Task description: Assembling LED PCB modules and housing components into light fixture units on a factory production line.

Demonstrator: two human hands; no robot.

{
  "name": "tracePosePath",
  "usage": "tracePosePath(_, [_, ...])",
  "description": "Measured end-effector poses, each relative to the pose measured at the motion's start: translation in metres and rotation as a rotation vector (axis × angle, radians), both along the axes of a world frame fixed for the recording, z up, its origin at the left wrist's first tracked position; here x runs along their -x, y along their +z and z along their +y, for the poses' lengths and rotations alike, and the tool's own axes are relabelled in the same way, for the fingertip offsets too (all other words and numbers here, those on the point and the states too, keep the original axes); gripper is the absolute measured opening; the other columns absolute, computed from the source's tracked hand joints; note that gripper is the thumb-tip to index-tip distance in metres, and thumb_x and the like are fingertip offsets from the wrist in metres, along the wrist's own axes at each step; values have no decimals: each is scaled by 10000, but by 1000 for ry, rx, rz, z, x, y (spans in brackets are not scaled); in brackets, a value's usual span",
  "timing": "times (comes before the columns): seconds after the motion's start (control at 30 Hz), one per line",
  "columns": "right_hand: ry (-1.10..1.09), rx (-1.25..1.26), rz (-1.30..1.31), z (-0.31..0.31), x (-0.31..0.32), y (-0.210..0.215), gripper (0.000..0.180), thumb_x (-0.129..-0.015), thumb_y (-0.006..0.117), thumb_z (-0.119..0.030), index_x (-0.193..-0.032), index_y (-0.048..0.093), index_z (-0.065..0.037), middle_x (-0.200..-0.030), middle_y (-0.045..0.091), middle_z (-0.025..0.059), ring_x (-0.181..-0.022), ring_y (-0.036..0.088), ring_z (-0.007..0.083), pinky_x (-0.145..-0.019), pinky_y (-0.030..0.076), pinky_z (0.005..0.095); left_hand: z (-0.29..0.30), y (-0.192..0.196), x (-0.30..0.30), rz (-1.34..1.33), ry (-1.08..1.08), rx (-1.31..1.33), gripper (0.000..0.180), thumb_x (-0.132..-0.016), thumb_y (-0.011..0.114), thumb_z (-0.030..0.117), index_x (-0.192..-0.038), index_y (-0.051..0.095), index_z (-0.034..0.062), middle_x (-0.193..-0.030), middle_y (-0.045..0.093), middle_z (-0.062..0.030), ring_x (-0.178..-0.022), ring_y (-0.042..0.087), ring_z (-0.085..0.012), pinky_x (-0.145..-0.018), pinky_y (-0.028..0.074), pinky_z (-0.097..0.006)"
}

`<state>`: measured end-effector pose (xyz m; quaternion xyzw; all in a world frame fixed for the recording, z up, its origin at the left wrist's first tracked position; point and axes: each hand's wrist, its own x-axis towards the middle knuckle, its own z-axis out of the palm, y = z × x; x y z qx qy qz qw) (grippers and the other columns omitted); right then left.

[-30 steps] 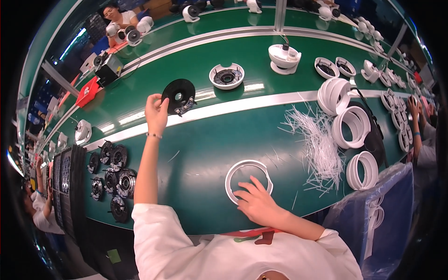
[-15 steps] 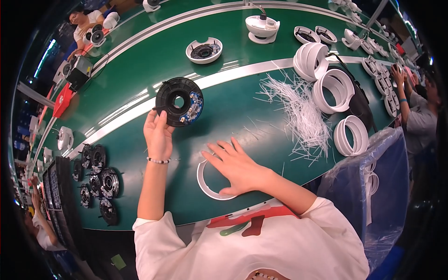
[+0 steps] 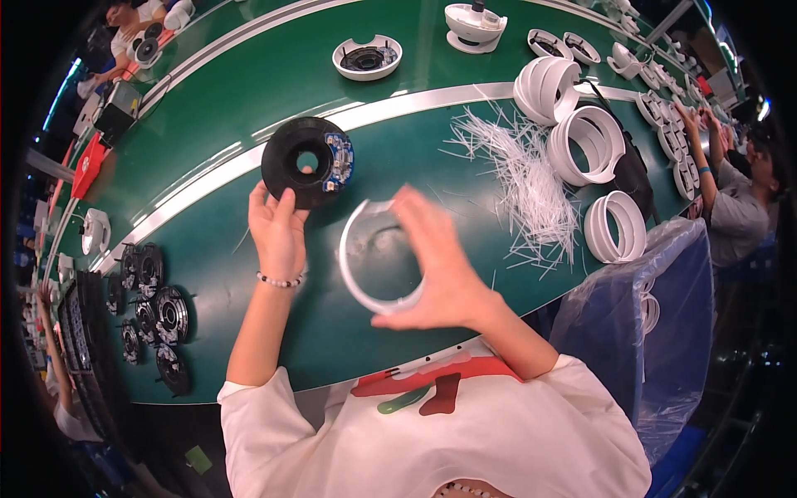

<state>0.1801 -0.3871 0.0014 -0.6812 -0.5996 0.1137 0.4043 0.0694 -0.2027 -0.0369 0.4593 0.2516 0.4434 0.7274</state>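
The left hand (image 3: 278, 228) holds a round black plastic disc with a centre hole and a small blue circuit board on its right edge (image 3: 307, 162); its fingers (image 3: 286, 207) are closed on the disc's lower rim, and the disc is tilted up above the green bench (image 3: 207, 108), near the pale strip (image 3: 432, 98) that runs along it. The right hand (image 3: 440, 266) grips a thin white plastic ring (image 3: 378, 253), with the fingers curled around its right side and the thumb at its lower edge, so the ring is lifted off the bench and sits just to the right of the left hand, below the disc.

To the right of the ring lies a loose heap of thin white plastic ties (image 3: 523, 174). Beyond them stand 3 stacks of white rings (image 3: 594, 141), beside a clear plastic bag (image 3: 639, 307) hanging at the bench edge. At the left edge of the bench, several black round parts (image 3: 154, 307) lie in a cluster. Across the strip sits a white round housing with a dark inside (image 3: 367, 56), and farther right a white dome-shaped unit (image 3: 475, 25). Another person's arm (image 3: 706, 158) reaches toward the bench at far right.
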Motion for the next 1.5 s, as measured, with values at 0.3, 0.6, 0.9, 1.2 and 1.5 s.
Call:
tracePosePath(0.3, [-205, -298, 64, 39, -17, -9, 1110, -417, 798, -386, -1245, 208, 59, -1260, 239, 297, -1139, 268, 422, -941, 261, 466, -56, 9, -4, 65, -380, -74, 639, -681, 581, 3, -1222, 242, 2, -1223, 373, -134, -1130, 398, -251, -945, 345, -374])
tracePosePath(0.6, [38, -295, 33, 31, -16, -4, 1102, -417, 805, -332, -1279, 202, -2, -1328, 172, 251, -1197, 204, 420, -951, 258, 467, -38, 24, -11, -375, -707, 617, 504, -876, 262, 396, -1250, 332, 64, -1238, 393, -129, -1119, 411, -271, -923, 365, -430])
tracePosePath(0.9, [176, -324, 42, 35, -23, 5, 1059, -396, 813, -266, -1260, 248, -28, -1334, 174, 233, -1179, 228, 418, -947, 268, 461, -34, 23, -6, -317, -611, 568, 468, -844, 301, 368, -1159, 442, 52, -1143, 486, -127, -1023, 487, -257, -896, 396, -404])
tracePosePath(1.2, [301, -291, 117, 42, -26, 23, 1074, -402, 811, -244, -1274, 219, -33, -1333, 175, 228, -1186, 217, 415, -953, 265, 454, -33, 38, -6, -377, -584, 540, 471, -854, 285, 377, -1144, 456, 48, -1105, 514, -118, -984, 512, -238, -865, 418, -367])
tracePosePath(1.5, [353, -257, -126, 47, -26, 37, 1076, -391, 816, -250, -1250, 217, -2, -1309, 192, 252, -1145, 251, 426, -910, 268, 485, -39, 52, -1, -300, -577, 506, 756, -794, 179, 651, -1194, 405, 51, -1146, 482, -103, -1014, 495, -230, -883, 406, -361])
